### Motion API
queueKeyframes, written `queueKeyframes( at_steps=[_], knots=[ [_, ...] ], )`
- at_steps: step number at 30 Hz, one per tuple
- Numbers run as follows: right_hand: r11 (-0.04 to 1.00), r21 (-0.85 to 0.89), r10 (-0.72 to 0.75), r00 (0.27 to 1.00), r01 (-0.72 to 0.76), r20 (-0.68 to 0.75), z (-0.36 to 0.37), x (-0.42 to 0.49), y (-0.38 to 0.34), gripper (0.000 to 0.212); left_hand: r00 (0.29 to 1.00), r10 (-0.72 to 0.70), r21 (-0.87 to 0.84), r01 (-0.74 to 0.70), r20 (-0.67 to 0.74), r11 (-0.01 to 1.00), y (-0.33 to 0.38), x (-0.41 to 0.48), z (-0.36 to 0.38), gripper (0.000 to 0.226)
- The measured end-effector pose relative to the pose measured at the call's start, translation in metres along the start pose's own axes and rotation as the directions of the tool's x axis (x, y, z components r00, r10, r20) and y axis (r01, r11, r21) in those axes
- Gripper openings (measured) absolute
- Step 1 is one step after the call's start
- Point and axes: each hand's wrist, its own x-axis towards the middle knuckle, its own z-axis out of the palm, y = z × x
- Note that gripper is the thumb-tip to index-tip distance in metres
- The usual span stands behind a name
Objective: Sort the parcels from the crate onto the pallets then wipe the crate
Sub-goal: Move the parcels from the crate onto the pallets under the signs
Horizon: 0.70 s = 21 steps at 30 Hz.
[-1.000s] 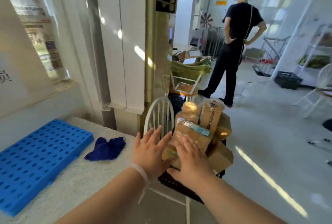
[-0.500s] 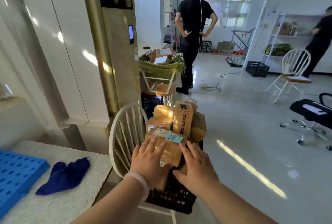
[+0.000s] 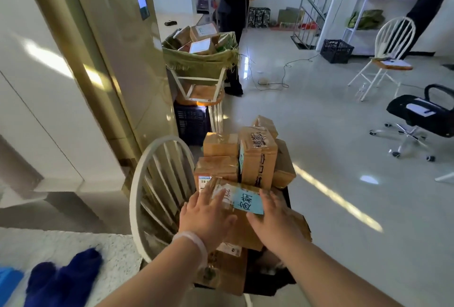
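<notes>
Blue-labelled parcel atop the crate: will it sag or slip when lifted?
Probably stiff: the blue-labelled parcel is a taped cardboard box. Its glossy tape may slip under the left hand and right hand. It rests on other parcels, which might shift.

white chair back (image 3: 157,191) left, open floor (image 3: 344,159) right

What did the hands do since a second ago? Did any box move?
The right hand slid from the top of the blue-labelled parcel to its right side; the left hand pressed onto its left side. Nothing is lifted: that parcel, the other parcels and the crate stayed put.
</notes>
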Motion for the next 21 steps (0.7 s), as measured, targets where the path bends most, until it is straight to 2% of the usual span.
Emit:
queueKeyframes(
  at_steps=[5,9,13,21],
  knots=[
    [0.981,0.15,0.117,0.993,-0.12,0.027,0.02,0.037,-0.006,0.068,0.979,-0.112,-0.108,0.131,0.171,0.985,-0.012,0.041,0.013,0.074],
    [0.946,0.254,0.202,0.979,-0.203,0.031,0.027,0.05,-0.003,0.062,0.954,-0.176,-0.307,0.248,0.244,0.919,-0.021,0.056,0.025,0.069],
    [0.887,0.34,0.278,0.95,-0.311,0.145,0.031,0.054,-0.002,0.064,0.958,-0.183,-0.408,0.262,0.221,0.875,-0.021,0.054,0.024,0.067],
    [0.824,0.498,0.261,0.961,-0.271,0.091,0.016,0.02,-0.004,0.073,0.978,-0.204,-0.566,0.188,0.036,0.803,-0.018,0.019,0.013,0.06]
  ],
)
